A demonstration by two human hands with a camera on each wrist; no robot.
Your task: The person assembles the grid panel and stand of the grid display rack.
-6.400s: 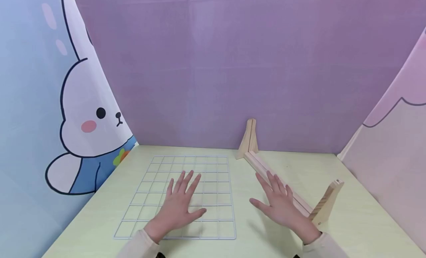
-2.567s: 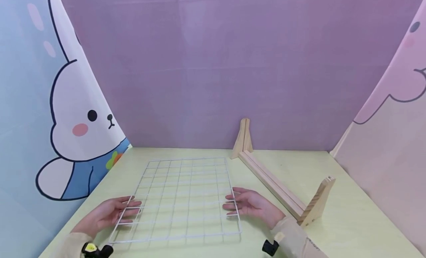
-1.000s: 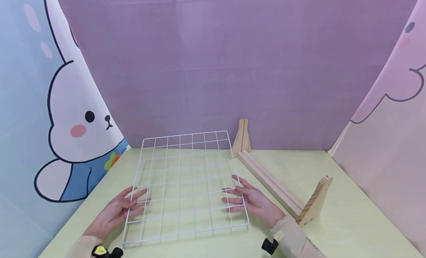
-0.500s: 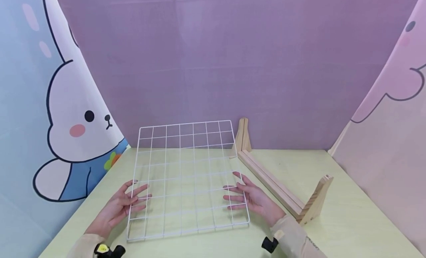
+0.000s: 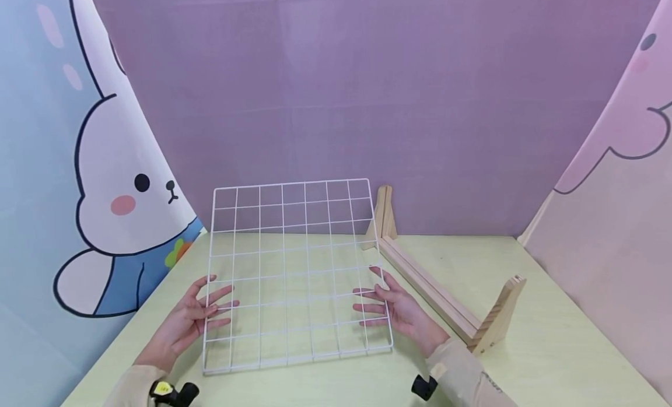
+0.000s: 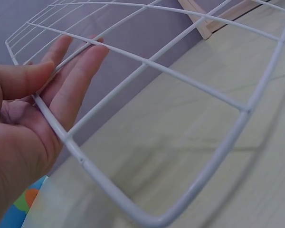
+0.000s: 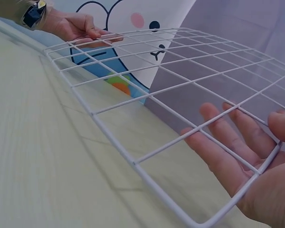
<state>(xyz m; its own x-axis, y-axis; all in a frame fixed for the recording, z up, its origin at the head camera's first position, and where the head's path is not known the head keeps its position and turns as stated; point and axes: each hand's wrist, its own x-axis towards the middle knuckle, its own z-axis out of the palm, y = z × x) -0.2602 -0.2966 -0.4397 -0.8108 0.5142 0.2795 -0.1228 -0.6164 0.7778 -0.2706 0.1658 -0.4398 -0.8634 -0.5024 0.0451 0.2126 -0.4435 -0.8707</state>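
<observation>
My left hand [image 5: 191,322] holds the left edge of the white wire grid panel [image 5: 296,273], the side wire running across my palm with my thumb laid over it and my fingers [image 6: 73,71] stretched nearly straight beneath the mesh. My right hand [image 5: 399,311] does the same on the right edge: the rim wire sits in the crook between palm and thumb, and my fingers [image 7: 228,137] are spread flat under the squares. Both palms face inward toward each other, so I am grasping the one panel from its two sides.

The panel is tilted, its near edge low, close to the pale green counter [image 5: 551,348], and its far edge raised toward the purple backdrop [image 5: 367,104]. I cannot tell whether the near edge touches the counter.

Just to the right of my right hand lies one wooden stand [image 5: 436,290]: a long grooved rail running from the back toward me, with two upright triangular end pieces, one at each end. It is near the panel's right edge but apart from it.

On the left hangs a blue curtain with a cartoon rabbit [image 5: 121,191]; on the right a pink curtain [image 5: 619,191] closes the space. A cream sleeve covers each of my wrists.
</observation>
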